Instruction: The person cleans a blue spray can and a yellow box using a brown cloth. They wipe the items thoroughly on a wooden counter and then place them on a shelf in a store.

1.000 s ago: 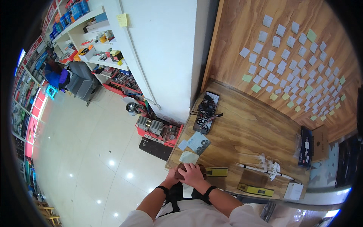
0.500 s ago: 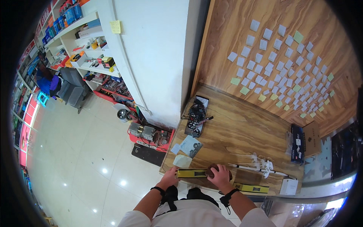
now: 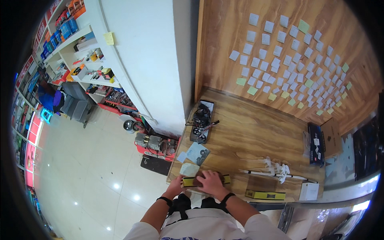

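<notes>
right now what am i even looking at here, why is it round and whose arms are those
This is one view from a wide fisheye camera worn on a person's head, looking down, so straight edges bend and the picture looks round. The arms at the bottom are that person's own; there is no machine. Both hands rest on a long yellow box on a wooden counter: the left hand at its left end, the right hand flat on top. Nearby lie a second yellow box, a white stick-like item, a small white box and a black tray of cables. Paper notes cover the wooden wall.
</notes>
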